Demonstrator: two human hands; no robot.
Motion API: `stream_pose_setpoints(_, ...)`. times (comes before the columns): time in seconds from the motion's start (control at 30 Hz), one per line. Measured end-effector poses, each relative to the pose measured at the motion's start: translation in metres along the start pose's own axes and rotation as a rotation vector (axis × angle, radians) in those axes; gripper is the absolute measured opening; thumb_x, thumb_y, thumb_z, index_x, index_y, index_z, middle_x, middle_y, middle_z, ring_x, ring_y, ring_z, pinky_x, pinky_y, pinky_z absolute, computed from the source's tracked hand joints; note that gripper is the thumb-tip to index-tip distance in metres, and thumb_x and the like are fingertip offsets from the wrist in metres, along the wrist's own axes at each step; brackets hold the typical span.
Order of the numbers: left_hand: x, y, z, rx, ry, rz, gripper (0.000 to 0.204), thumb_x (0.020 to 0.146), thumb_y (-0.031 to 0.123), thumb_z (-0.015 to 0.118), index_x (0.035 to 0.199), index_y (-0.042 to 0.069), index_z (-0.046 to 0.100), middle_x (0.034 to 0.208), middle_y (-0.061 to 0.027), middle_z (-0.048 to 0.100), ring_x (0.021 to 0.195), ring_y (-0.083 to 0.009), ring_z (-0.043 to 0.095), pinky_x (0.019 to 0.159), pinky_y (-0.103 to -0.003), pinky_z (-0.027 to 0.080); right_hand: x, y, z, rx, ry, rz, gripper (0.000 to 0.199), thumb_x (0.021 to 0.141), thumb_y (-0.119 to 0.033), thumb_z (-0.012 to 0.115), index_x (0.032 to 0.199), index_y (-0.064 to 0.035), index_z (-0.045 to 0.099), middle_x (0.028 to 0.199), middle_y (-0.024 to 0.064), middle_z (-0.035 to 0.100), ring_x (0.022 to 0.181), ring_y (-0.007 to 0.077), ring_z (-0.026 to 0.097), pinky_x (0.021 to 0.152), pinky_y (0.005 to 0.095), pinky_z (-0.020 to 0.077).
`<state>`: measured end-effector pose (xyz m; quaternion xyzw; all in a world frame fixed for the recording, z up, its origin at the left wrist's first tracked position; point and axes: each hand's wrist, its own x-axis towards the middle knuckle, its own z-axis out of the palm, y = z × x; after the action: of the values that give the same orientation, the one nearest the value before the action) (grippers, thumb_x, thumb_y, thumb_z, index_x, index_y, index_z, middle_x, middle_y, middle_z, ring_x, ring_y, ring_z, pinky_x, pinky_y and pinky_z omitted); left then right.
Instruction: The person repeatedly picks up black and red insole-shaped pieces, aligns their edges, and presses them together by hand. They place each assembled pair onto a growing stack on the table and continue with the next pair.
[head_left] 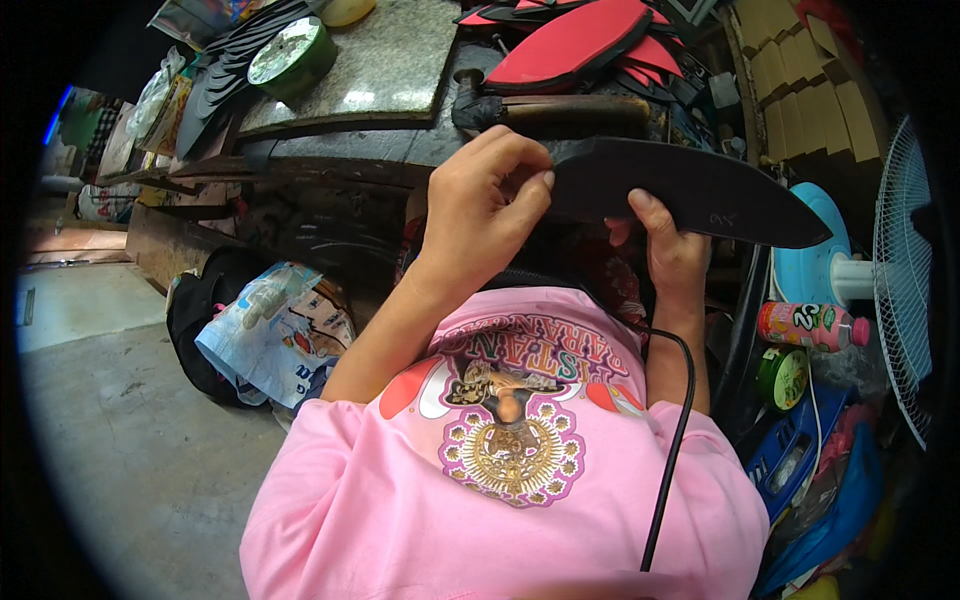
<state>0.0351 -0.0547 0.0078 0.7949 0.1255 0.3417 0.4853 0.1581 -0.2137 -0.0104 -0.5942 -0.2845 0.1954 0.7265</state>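
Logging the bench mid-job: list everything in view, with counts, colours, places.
black sheet: 1, black, below hammer
hammer: 1, dark-headed, below red pieces
red pieces: several, red and black, top
workbench: 1, dark, top
stone slab: 1, speckled grey, on workbench
round tin: 1, green, slab's left side
curved pieces: several, dark grey, left of tin
boxes: several, brown, upper right
fan: 1, blue and white, right
bottle: 1, pink, beside fan
round container: 1, green, below bottle
plastic bag: 1, white and blue, left
cable: 1, black, lower centre
clutter: uncountable, mixed colours, lower right
shirt: 1, pink, bottom centre
left hand: 1, bare, at sheet's left end
right hand: 1, bare, gripping sheet's lower edge
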Motion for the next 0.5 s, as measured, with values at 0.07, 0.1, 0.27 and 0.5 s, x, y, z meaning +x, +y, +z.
stream_pose_setpoints(0.07,-0.0002,0.0013,0.0011,0.020,0.046,0.031,0.008,0.084,0.001,0.070,0.091,0.001,0.069,0.079,-0.0086,0.064,0.068,-0.0171,0.064,0.060,-0.029,0.051,0.0001,0.0004,-0.0006,0.005,-0.004,-0.005,0.021,0.090,-0.012,0.067,0.105,0.0037,0.066,0.084,0.0119,0.070,0.064,0.0180,0.066,0.051,0.0270,0.0527)
stream_pose_setpoints(0.1,0.0000,0.0018,0.0009,0.053,0.059,0.065,0.008,0.083,0.001,0.071,0.091,0.001,0.069,0.079,-0.0083,0.064,0.068,-0.0173,0.064,0.060,-0.029,0.051,0.0002,0.0007,-0.0009,0.016,0.004,-0.004,0.022,0.090,-0.012,0.067,0.105,0.0038,0.066,0.084,0.0119,0.070,0.064,0.0179,0.066,0.051,0.0271,0.0525)
stream_pose_setpoints(0.27,0.0007,0.0023,-0.0021,0.132,0.003,0.052,0.008,0.086,0.000,0.073,0.093,-0.002,0.070,0.082,-0.0036,0.064,0.072,-0.0067,0.062,0.063,-0.021,0.047,0.0006,0.0022,-0.0022,0.002,-0.020,0.009,0.021,0.090,-0.012,0.067,0.104,0.0038,0.066,0.083,0.0117,0.070,0.063,0.0176,0.065,0.052,0.0273,0.0520)
stream_pose_setpoints(0.5,-0.0010,0.0016,0.0025,0.157,-0.034,-0.038,0.006,0.083,-0.001,0.068,0.088,-0.002,0.065,0.079,-0.0027,0.062,0.069,-0.0065,0.058,0.062,-0.022,0.047,0.0031,0.0054,-0.0020,-0.037,-0.030,0.018,0.021,0.089,-0.014,0.070,0.102,0.0028,0.067,0.079,0.0099,0.069,0.061,0.0166,0.065,0.052,0.0265,0.0511)
